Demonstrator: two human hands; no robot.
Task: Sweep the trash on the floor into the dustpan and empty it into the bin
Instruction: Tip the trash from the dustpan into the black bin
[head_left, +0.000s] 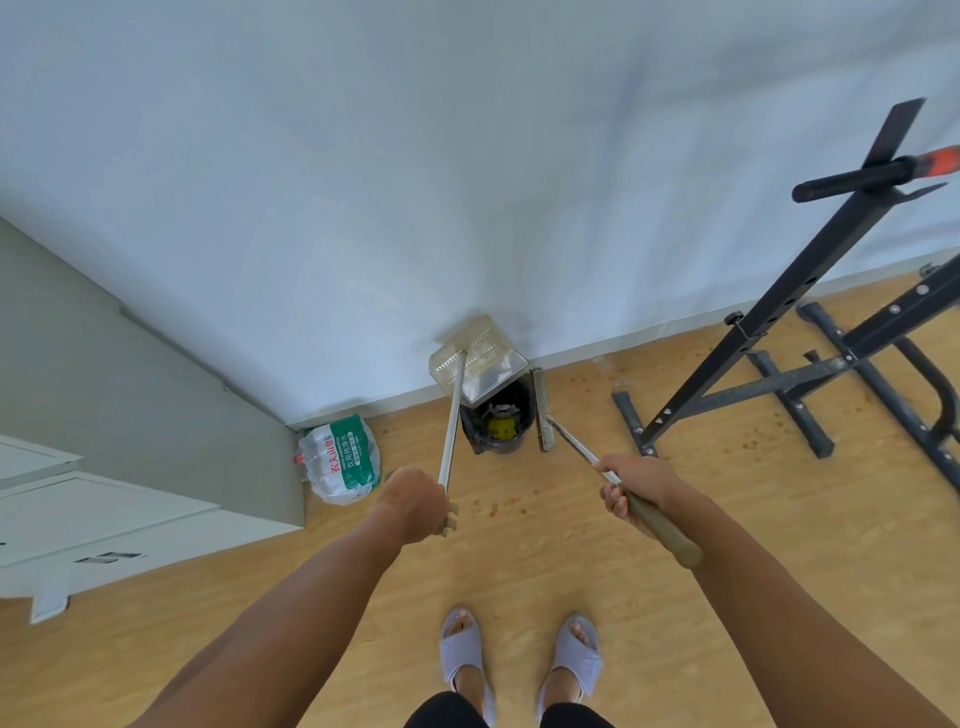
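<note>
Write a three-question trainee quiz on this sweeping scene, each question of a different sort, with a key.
1. True or false: the dustpan is lying flat on the floor.
2. Which hand holds the broom handle?
A. left hand
B. right hand
C. neither
3. Fill in: small brown crumbs lie on the wooden floor between the hands and the black ____.

Key:
1. False. It is raised and tipped over the bin.
2. B. The left hand holds the dustpan's long handle.
3. bin. It stands by the wall, with something yellow inside.
</note>
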